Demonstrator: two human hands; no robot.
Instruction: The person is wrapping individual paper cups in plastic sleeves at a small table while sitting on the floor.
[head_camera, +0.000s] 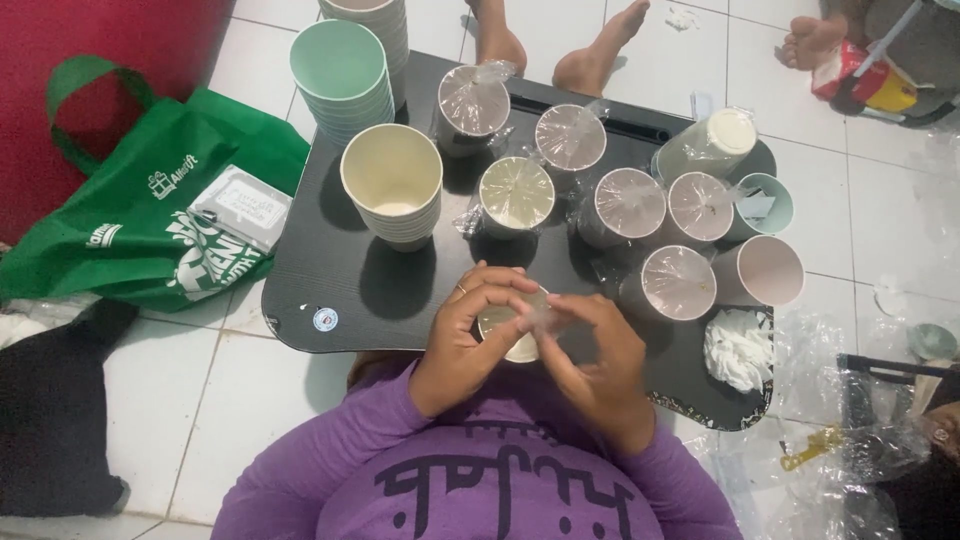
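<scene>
Curling around a small cream cup (518, 330), the left hand (462, 345) and right hand (600, 365) grip it between their fingertips, clear wrap bunched under the right fingers (570, 312), wrapped cups (620, 200) beyond.

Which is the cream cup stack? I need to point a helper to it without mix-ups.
Start at the black tray on the white floor. Near its left edge stands the cream cup stack, open-topped. Unlike its plastic-covered neighbours it is uncovered, and the other stack behind it is mint green.
</scene>
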